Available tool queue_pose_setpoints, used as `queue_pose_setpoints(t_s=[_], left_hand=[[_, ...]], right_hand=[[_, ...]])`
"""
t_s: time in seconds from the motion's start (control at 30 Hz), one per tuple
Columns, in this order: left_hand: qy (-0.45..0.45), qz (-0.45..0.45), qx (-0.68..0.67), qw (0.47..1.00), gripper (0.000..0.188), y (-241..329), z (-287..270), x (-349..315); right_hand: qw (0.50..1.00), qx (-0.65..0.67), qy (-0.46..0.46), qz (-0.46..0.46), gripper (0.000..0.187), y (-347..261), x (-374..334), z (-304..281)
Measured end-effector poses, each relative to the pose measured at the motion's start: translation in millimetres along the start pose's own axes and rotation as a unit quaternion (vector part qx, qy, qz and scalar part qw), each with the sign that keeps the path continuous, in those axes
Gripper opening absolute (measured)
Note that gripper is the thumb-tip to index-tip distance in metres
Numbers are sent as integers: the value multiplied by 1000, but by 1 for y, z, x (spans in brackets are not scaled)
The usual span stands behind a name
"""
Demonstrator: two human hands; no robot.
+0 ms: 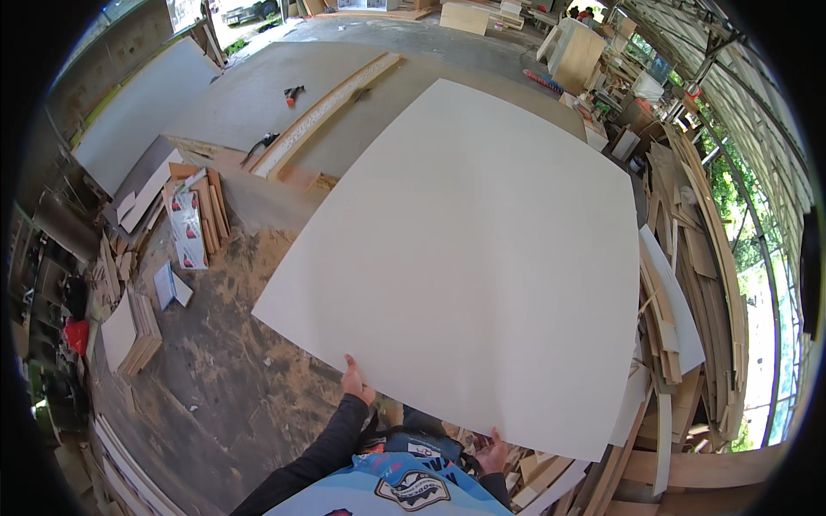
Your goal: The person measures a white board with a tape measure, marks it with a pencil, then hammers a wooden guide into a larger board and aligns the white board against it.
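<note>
A large white board (pixel 482 258) spreads out in front of me and fills the middle of the head view. My left hand (pixel 356 383) grips its near edge left of centre, thumb on top and the other fingers hidden beneath. Farther right along the same edge, my right hand (pixel 492 452) is closed on the board too, with its thumb over the rim. The board's far part reaches over a big flat worktop (pixel 258 86); whether it rests on that is hidden.
On the worktop lie a long wooden straightedge (pixel 327 112) and a red-and-black power tool (pixel 293 95). Stacked panel offcuts (pixel 133 335) and upright boards (pixel 191 224) stand at left on a sawdust-covered floor (pixel 241 378). Timber strips (pixel 701 258) crowd the right side, close to the board's edge.
</note>
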State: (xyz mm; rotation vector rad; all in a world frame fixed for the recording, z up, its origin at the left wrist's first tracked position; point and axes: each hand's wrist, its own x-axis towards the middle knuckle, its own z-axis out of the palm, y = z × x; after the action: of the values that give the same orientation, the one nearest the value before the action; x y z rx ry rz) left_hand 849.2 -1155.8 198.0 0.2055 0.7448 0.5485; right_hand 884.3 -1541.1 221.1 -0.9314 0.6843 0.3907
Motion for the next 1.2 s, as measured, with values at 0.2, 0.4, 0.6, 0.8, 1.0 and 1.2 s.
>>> queue_pose_setpoints(t_s=[0.2, 0.4, 0.6, 0.8, 1.0, 1.2], left_hand=[[65, 48, 41, 996, 66, 4, 1, -50], [82, -3, 117, 990, 51, -16, -25, -92], [5, 115, 223, 968, 36, -2, 38, -154], [-46, 123, 163, 978, 30, -23, 89, -203], [-88, 101, 70, 989, 30, -68, 88, -244], [-86, 112, -68, 988, 24, -54, 81, -335]], right_hand=[[951, 181, 8, -251, 47, -23, -28, -44], [855, -191, 122, -466, 45, -97, -11, -85], [641, -383, 166, -644, 40, -202, -68, -56], [881, 141, -30, -451, 38, -303, -137, 28], [821, 118, -59, -555, 37, -377, -216, 67], [720, 125, -332, -597, 38, -401, -293, 94]])
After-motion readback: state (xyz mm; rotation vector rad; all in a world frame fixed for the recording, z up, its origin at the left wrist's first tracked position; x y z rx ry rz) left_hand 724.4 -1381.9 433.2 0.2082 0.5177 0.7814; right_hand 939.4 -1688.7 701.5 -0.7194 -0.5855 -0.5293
